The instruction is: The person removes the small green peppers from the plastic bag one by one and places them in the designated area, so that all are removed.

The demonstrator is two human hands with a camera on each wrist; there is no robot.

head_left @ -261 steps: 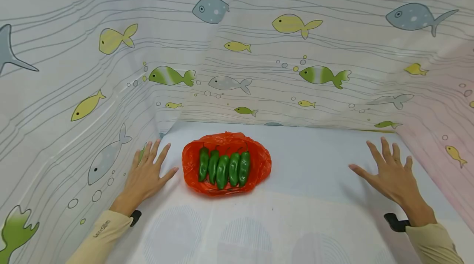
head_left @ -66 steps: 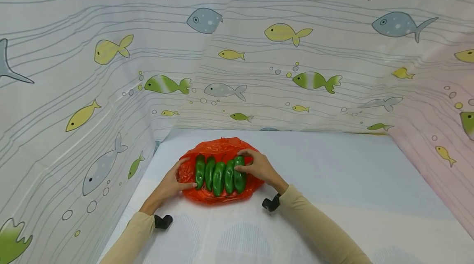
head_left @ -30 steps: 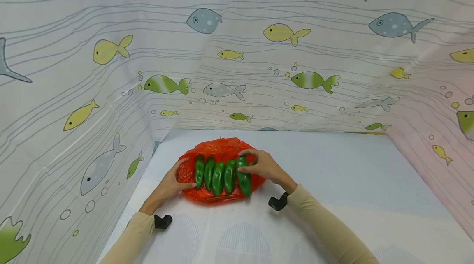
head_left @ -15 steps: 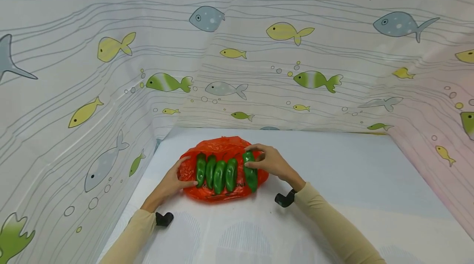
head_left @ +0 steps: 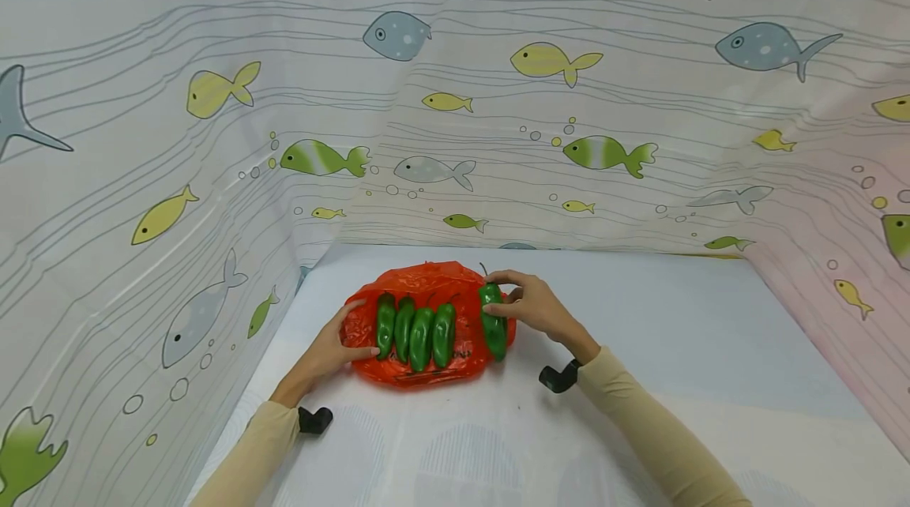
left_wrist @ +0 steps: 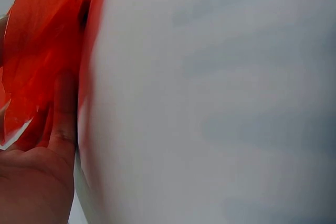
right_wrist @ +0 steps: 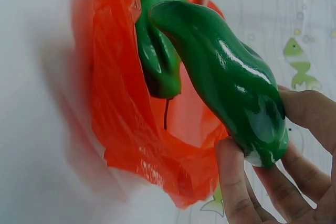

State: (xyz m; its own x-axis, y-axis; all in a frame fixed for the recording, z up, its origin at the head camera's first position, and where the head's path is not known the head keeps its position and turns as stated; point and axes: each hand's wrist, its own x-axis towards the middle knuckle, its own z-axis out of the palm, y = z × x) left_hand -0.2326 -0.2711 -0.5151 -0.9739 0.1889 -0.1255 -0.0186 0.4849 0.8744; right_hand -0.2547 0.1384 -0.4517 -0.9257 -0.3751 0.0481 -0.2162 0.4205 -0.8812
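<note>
A red plastic bag [head_left: 426, 377] lies spread on the table, with several green peppers [head_left: 422, 339] side by side on it. My right hand [head_left: 533, 306] pinches one green pepper [head_left: 494, 325] between thumb and fingers, over the bag's right side. In the right wrist view, this glossy held pepper [right_wrist: 226, 72] is raised and tilted above the bag [right_wrist: 126, 103]. At the bag's left side, my left hand [head_left: 327, 349] grips the plastic, its thumb by the leftmost pepper. Red film partly covers the fingers of the left hand [left_wrist: 44, 171] in the left wrist view.
The white table [head_left: 640, 317] stretches to the right of the bag. Fish-printed sheets [head_left: 498, 96] rise at the back and both sides. Black wrist mounts [head_left: 562, 376] sit at both cuffs.
My right hand has drawn the rightmost pepper away from the row, to the right and up. The left hand stays at the bag's left edge. Earliest, both hands were spread apart, away from the bag.
</note>
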